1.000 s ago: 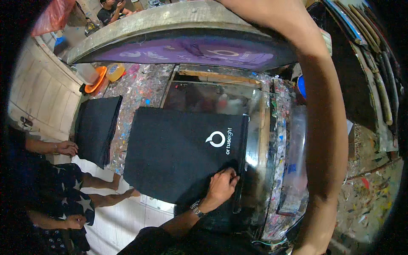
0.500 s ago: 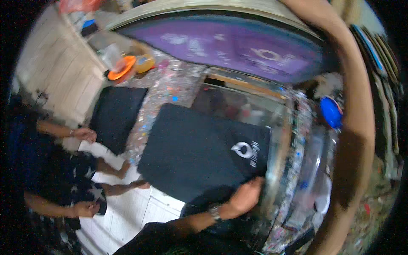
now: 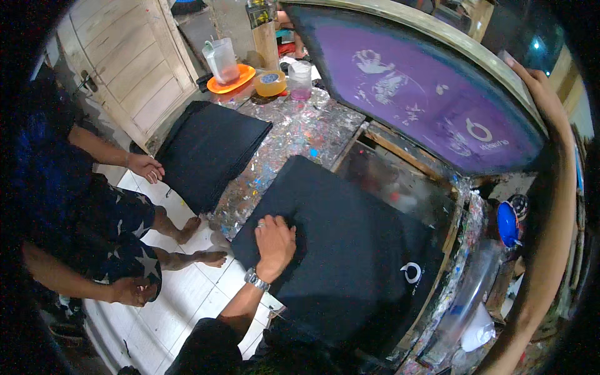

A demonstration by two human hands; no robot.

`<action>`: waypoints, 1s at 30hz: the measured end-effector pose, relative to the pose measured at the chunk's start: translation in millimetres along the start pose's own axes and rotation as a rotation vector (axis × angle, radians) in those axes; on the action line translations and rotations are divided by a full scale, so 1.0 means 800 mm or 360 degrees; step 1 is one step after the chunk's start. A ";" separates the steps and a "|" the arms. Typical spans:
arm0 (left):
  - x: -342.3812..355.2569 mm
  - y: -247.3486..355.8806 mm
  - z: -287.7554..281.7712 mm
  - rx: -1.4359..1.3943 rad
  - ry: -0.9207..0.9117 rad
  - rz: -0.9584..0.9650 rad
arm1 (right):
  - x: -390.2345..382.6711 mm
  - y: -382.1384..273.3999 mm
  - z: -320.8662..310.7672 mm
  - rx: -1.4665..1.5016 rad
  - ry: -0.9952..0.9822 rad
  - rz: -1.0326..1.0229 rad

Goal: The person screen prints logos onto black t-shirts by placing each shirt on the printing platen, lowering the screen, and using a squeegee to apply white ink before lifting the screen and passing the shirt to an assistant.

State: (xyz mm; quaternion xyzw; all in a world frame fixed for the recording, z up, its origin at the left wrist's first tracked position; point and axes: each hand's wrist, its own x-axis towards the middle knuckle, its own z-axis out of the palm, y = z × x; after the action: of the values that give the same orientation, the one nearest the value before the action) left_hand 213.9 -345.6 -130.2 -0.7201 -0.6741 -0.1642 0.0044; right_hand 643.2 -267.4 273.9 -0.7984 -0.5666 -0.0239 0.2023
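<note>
My right hand (image 3: 531,74) is up at the far right, gripping the top edge of a tilted silkscreen frame (image 3: 431,103) with purple mesh and pale printed shapes. Below it, a black cloth piece (image 3: 350,244) lies flat over the printing board, with a small white logo near its right corner. My left hand (image 3: 275,245), with a watch at the wrist, bears on the cloth's left part; its fingers are curled and seem to pinch the fabric, which creases beside them. The fingertips are partly hidden.
A stack of black cloth pieces (image 3: 212,150) lies on the paint-stained table (image 3: 306,125). Behind it stand a jug (image 3: 220,59) on an orange plate, a roll of tape (image 3: 270,83) and a plastic cup (image 3: 300,80). A co-worker's hand (image 3: 145,167) is near the stack. A blue bowl (image 3: 507,224) sits at right.
My left hand has gone from the cloth's lower right, near the logo, to its left part. The view has shifted, showing more of the raised screen. My right hand now shows on the frame.
</note>
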 end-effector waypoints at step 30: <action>-0.097 0.234 0.010 -0.0579 -0.0494 0.1578 | -0.044 -0.019 0.004 -0.0131 0.0168 -0.0317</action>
State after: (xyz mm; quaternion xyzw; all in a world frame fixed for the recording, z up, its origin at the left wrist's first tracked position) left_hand 395.2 -436.3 -116.7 -0.9563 -0.2074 -0.1483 -0.1428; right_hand 616.1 -293.8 265.9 -0.7435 -0.6301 -0.1091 0.1955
